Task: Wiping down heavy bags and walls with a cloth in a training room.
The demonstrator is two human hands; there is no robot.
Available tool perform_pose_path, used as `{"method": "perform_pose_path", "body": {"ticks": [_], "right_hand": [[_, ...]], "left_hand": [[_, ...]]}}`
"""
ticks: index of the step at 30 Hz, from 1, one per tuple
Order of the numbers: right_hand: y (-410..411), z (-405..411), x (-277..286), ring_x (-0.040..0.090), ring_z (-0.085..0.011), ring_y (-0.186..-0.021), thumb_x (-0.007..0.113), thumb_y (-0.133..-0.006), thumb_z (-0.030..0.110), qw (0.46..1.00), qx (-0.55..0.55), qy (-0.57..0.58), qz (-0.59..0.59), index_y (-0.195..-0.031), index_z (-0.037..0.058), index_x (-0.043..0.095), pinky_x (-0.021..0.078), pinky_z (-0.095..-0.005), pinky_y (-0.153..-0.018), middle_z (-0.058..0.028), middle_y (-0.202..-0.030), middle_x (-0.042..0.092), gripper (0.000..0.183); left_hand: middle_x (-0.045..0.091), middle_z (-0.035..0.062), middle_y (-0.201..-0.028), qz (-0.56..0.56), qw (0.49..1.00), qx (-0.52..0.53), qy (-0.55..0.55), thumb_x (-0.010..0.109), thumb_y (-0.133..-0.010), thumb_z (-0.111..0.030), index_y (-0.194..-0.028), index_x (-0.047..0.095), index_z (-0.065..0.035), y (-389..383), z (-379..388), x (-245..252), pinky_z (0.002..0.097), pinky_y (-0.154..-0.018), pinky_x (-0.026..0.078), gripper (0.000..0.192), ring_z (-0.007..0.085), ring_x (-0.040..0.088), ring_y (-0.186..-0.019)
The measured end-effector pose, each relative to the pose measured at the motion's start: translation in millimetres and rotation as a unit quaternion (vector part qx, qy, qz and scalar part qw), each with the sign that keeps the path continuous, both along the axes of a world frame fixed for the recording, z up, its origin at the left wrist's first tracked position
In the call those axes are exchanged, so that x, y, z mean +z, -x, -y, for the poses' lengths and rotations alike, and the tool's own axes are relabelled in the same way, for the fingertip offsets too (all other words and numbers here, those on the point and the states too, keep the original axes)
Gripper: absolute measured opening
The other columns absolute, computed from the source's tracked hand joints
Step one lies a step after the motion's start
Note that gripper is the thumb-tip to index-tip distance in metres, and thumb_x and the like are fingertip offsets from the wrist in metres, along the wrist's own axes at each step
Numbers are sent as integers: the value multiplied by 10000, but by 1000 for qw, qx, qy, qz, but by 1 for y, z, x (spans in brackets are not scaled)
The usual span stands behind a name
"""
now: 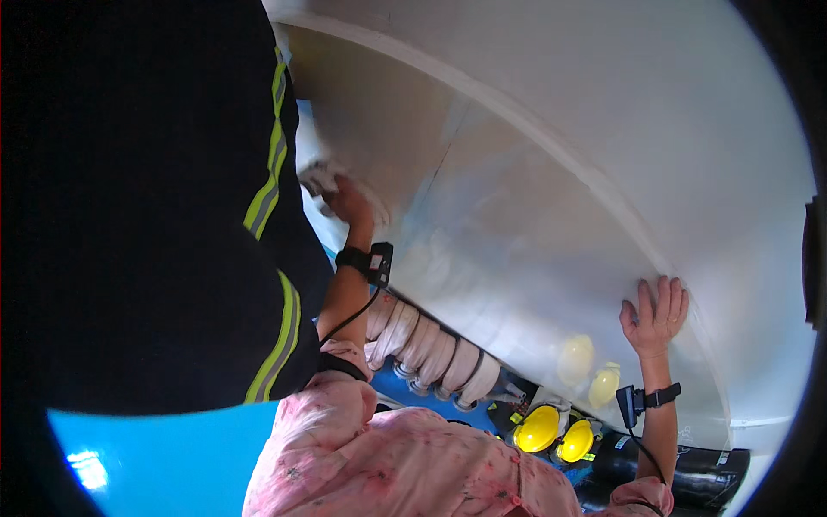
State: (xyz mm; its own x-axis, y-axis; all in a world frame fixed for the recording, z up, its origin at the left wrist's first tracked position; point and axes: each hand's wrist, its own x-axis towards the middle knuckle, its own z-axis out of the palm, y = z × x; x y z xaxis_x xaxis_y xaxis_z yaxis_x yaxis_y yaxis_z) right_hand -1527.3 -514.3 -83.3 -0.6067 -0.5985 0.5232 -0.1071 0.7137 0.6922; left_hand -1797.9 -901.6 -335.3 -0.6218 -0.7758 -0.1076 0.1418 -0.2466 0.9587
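My left hand (352,201) is at the left of the view, closed around part of a crumpled cloth (318,181), blurred, against a shiny, light-coloured panel (504,213). A black strap with a small device (381,263) sits on that wrist. At the right, my right hand (656,316) rests flat on the same panel with its fingers spread, holding nothing, beside a pale curved strip (555,155). Its wrist carries another strapped device (630,404) with a cable.
A dark garment with yellow-and-grey reflective bands (278,168) fills the left. Below the panel lie rolled fire hoses (429,346), yellow helmets (537,428) and a black cylinder (698,472). The floor (168,459) is blue.
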Motion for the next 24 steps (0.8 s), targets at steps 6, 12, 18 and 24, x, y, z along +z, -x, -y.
{"method": "perform_pose_path", "body": {"ticks": [6, 12, 18, 24], "right_hand": [[-8, -10, 4, 415, -343, -1164, 597, -738, 268, 1000, -7, -15, -5, -1008, 130, 610, 341, -502, -938, -132, -1243, 458, 303], [1, -4, -1, 405, -335, -1184, 603, -734, 253, 1000, 10, 1, 8, -1062, 148, 596, 349, -494, -935, -106, -1260, 452, 344], [-3, 3, 8, 409, -282, -1196, 616, -719, 227, 1000, 21, 22, 2, -1114, 175, 578, 347, -473, -953, -79, -1293, 440, 400], [-2, 7, 9, 403, -271, -1203, 622, -704, 189, 999, 28, 39, 0, -1128, 176, 570, 339, -442, -975, -70, -1288, 449, 428]], "left_hand": [[564, 217, -1110, 78, 989, -115, -57, 468, -884, -316, -1195, 481, 22, -39, -55, -145, 397, -841, 439, 459, 339, 552, -976], [559, 212, -1110, 181, 934, -197, -236, 461, -879, -323, -1181, 489, 44, -45, -74, -171, 390, -817, 449, 477, 306, 561, -944], [494, 208, -1201, -77, 994, -43, -65, 530, -855, -273, -1172, 446, 77, -17, -20, 48, 394, -875, 413, 480, 318, 520, -1023], [408, 263, -1262, -159, 908, -27, 386, 584, -734, -126, -1248, 405, 63, -110, -139, 166, 483, -1015, 282, 577, 413, 393, -1167]]}}
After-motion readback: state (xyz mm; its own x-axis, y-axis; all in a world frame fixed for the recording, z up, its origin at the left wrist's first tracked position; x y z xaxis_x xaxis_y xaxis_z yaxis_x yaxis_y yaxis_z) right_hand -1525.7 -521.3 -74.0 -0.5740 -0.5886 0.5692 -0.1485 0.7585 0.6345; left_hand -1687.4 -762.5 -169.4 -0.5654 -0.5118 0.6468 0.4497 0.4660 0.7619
